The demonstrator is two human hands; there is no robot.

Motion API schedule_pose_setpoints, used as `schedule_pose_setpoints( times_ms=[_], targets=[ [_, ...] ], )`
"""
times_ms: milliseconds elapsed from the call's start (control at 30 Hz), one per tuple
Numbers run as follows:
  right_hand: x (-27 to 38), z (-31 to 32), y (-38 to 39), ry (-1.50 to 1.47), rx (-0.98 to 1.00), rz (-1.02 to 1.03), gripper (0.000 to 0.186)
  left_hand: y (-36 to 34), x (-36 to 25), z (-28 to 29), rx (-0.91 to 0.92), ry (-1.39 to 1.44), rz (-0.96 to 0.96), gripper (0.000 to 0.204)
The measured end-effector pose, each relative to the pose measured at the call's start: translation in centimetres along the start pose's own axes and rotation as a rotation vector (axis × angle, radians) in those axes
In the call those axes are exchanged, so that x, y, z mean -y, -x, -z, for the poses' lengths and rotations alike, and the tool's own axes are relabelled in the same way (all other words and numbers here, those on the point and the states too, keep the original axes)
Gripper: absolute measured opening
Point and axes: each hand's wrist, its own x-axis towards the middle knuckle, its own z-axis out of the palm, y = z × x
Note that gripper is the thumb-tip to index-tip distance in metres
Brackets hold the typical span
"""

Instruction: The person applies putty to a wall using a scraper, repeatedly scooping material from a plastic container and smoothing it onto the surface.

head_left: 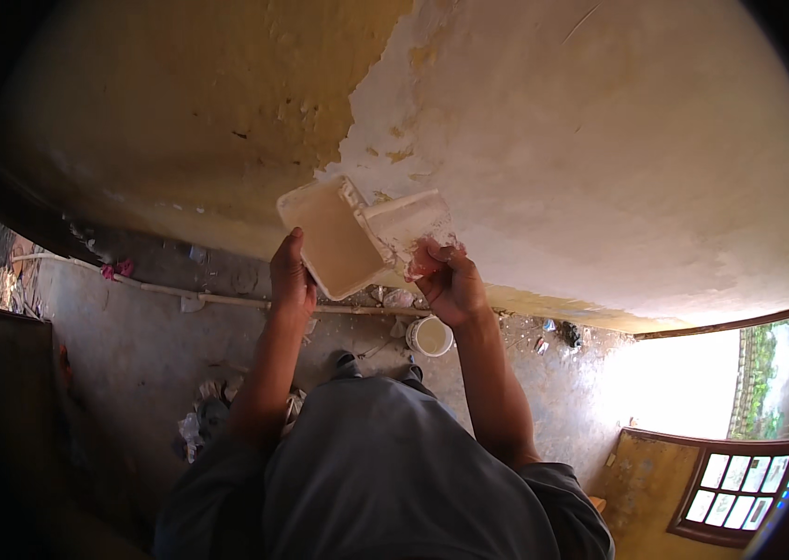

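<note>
My left hand point(292, 275) grips a shallow rectangular tray point(337, 238) by its near left edge, thumb on the rim. The tray is off-white and smeared, with pale residue along its right edge. My right hand point(455, 285) is closed on a broad, flat scraper point(410, 217) coated in whitish, putty-like material, its grip end reddish. The scraper's left edge meets or overlaps the tray's right rim. Both are held up before a wall point(544, 140) that is covered in a pale coat on the right.
Old yellow paint point(226, 93) on the wall's left side ends in a ragged, flaking edge. A white bucket point(432, 336) stands on the floor by my feet. A long pole point(226, 300) lies along the wall's foot among debris. A bright doorway point(675, 383) opens at the right.
</note>
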Motion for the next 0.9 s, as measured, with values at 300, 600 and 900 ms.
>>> schedule_pose_setpoints(
  times_ms=[300,600,900],
  targets=[
    [0.3,-2.6,-7.7,-0.165,-0.096,0.179,0.013,-0.9,-1.5,5.1,-0.067,-0.006,-0.051,0.053],
    [3.1,-7.4,-3.0,0.025,0.041,0.219,0.024,1.0,-0.2,7.0,-0.077,0.051,0.076,0.056],
    [-2.6,-0.8,-10.6,-0.079,-0.107,0.180,0.029,2.5,-0.1,6.1,-0.059,0.033,0.081,0.053]
  ],
)
